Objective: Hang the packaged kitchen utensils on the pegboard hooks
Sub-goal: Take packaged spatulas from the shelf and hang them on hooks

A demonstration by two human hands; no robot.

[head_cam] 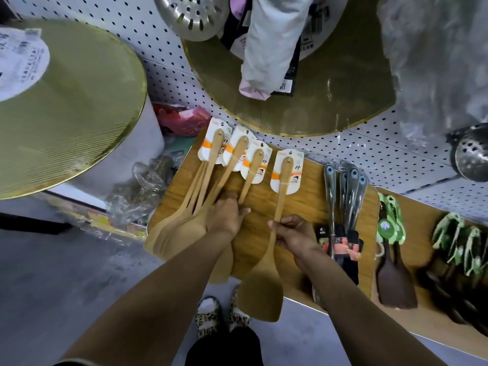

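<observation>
We see even, fairly bright light from above with only soft shadows, mild glare on the steel ladle (472, 154) at right, strong wide-angle bending of the pegboard (396, 151) near the edges, and smeared blur over the gold discs (66, 101) and clear wrapping (435, 62).

Four white-and-orange header cards hung in a row on the white pegboard (396, 159), each carrying pale wooden spatulas. The rightmost wooden spatula (274, 228) hung alone, apart from the others, its card (286, 171) topmost and its broad blade (260, 291) lowest, tilted slightly left. The bunched spatulas (184, 207) on the two leftmost cards fanned down-left, blades overlapping. Between them and the rightmost one hung a single spatula (250, 175), its blade hidden
</observation>
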